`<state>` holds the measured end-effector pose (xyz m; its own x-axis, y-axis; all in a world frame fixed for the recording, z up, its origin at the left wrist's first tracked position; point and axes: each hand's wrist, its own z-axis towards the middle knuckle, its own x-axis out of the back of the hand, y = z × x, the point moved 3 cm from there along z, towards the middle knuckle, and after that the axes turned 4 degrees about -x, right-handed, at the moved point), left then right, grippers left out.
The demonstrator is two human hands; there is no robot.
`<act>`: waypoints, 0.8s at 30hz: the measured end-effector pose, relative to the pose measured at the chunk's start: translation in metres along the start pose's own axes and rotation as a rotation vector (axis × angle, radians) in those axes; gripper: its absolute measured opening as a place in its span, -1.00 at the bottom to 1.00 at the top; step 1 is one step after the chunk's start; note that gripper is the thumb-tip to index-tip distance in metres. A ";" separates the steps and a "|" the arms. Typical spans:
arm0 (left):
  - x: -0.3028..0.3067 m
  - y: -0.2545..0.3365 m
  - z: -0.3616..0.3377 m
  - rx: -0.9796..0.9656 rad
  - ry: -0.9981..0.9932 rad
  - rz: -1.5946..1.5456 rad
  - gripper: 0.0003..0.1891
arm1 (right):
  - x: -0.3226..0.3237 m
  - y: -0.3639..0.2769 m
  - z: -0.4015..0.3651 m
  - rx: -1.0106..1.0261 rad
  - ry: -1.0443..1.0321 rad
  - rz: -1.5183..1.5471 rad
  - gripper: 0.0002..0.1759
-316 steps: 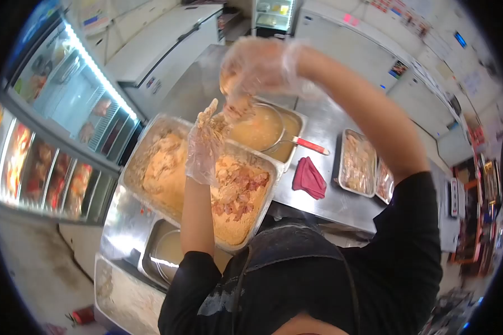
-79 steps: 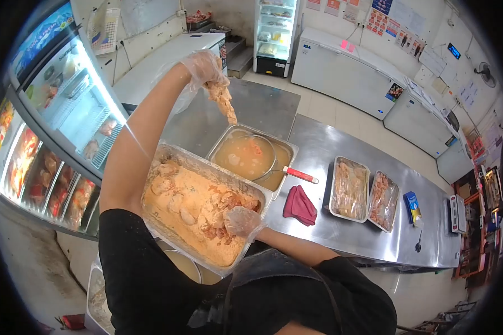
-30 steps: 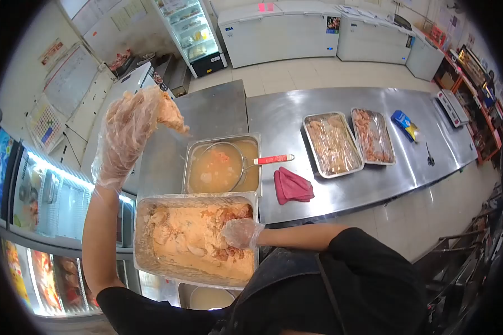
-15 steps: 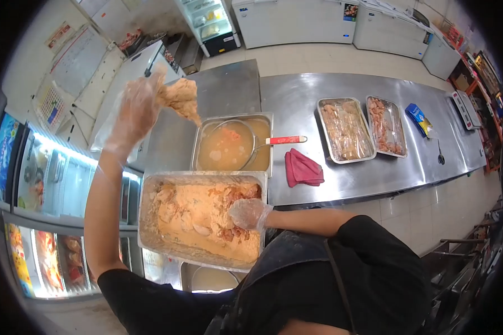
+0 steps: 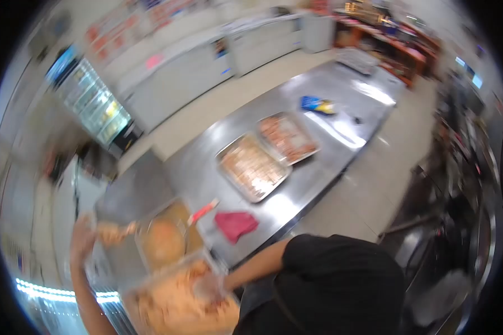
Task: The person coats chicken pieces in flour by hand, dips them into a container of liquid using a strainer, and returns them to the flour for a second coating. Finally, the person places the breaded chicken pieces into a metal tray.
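My left hand, in a clear plastic glove, is raised at the left and closed around a flour-coated piece of chicken. The piece sticks out towards a pan of cloudy liquid, in which a round strainer with a red handle rests. My right hand, also gloved, is down in a metal tub of orange-tinted flour with reddish meat pieces. Motion blur and flour obscure its fingers.
A crumpled red cloth lies on the steel table. Beyond it are two trays of meat, a nearer tray and a farther tray, then a blue and yellow packet. Chest freezers line the back wall.
My view has swung to the right, so the table and tub appear lower and further left. My left hand still holds the chicken; my right hand remains in the tub.
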<state>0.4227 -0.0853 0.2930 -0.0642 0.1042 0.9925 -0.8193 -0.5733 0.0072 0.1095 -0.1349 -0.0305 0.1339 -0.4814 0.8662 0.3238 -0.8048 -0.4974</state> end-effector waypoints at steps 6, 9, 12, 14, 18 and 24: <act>0.013 0.051 -0.009 0.095 -0.028 -0.272 -0.56 | -0.005 0.001 0.007 0.061 0.088 0.024 -0.72; 0.011 0.054 -0.005 0.141 -0.068 -0.263 -0.52 | -0.030 0.011 0.013 0.097 0.148 -0.002 -0.73; 0.003 0.042 -0.007 0.123 -0.061 -0.234 -0.51 | 0.001 0.001 0.000 0.070 0.097 0.056 -0.73; -0.011 0.020 -0.011 -0.040 0.113 -0.174 -0.54 | 0.003 0.000 -0.002 0.046 0.067 0.103 -0.73; -0.012 0.042 -0.021 0.177 -0.018 -0.530 -0.52 | -0.024 0.005 0.004 0.130 0.302 0.112 -0.71; -0.107 0.002 -0.037 0.241 0.184 -0.652 -0.35 | 0.033 -0.006 -0.010 -0.022 -0.020 0.281 -0.53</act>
<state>0.4066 -0.0678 0.1826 0.2834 0.6095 0.7404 -0.5764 -0.5088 0.6395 0.1024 -0.1494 0.0003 0.2337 -0.6802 0.6947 0.2513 -0.6480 -0.7190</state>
